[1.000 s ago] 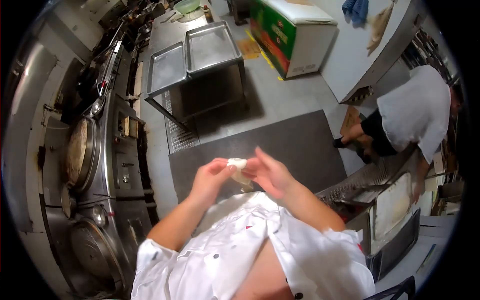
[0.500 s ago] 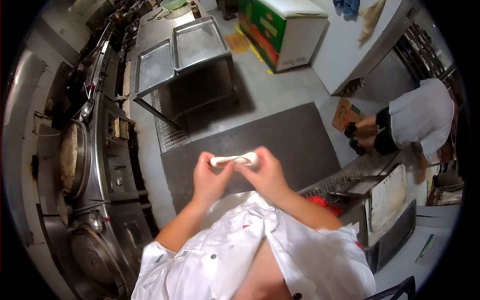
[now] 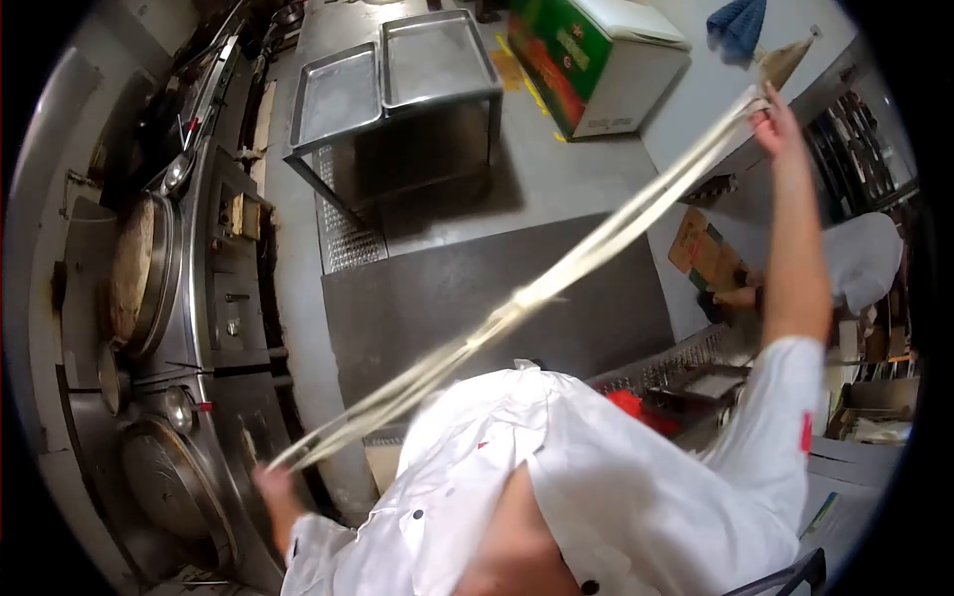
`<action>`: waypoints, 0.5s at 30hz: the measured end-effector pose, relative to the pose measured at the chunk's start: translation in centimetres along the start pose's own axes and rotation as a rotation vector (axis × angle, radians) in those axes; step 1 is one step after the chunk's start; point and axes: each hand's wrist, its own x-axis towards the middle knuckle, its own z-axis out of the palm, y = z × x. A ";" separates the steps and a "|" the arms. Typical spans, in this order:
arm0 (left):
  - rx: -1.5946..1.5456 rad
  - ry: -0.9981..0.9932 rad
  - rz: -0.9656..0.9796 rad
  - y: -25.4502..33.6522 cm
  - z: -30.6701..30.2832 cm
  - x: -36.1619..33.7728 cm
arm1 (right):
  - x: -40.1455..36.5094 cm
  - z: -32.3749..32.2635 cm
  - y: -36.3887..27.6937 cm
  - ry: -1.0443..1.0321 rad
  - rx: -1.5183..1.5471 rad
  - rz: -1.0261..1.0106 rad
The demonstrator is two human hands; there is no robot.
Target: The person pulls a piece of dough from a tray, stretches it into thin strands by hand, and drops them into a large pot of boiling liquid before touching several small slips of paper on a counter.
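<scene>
Pale noodle dough (image 3: pixel 527 298) stretches in several long strands diagonally across my front, blurred by motion. The strands bunch and cross near the middle of the span. My left hand (image 3: pixel 276 492), low on the left by the stove, is closed on one end; its fingers are partly smeared. High on the right, with the arm fully extended, my right hand (image 3: pixel 775 121) grips the other end. Between the hands the dough hangs in the air above a dark floor mat (image 3: pixel 477 298), touching no surface that I can see.
To the left runs a steel stove with round covered cookers (image 3: pixel 141 278). Ahead stand metal trays (image 3: pixel 437 62) on a steel table. Beyond is a green and white chest freezer (image 3: pixel 596 70). A bending person (image 3: pixel 865 260) and a cardboard box (image 3: pixel 706 248) are at the right.
The short white dough piece held between both hands is now long strands. My left hand has moved down and left, my right hand far up and right.
</scene>
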 end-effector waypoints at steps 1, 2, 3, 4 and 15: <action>0.027 0.188 0.185 6.6 -3.6 -2.3 | 2.1 -1.2 -3.3 0.206 -0.226 -0.008; 0.075 0.335 0.282 12.7 -6.5 -4.7 | 5.0 -4.8 -6.4 0.268 -0.373 0.189; 0.116 0.443 0.348 17.7 -9.4 -6.4 | 2.1 0.1 -5.7 0.488 -0.211 0.051; 0.153 0.527 0.379 21.1 -10.6 -8.2 | 4.4 -1.6 -7.2 0.481 -0.224 0.141; 0.462 0.351 0.015 -3.8 3.7 5.8 | 2.3 -1.4 -12.0 0.394 -0.321 -0.269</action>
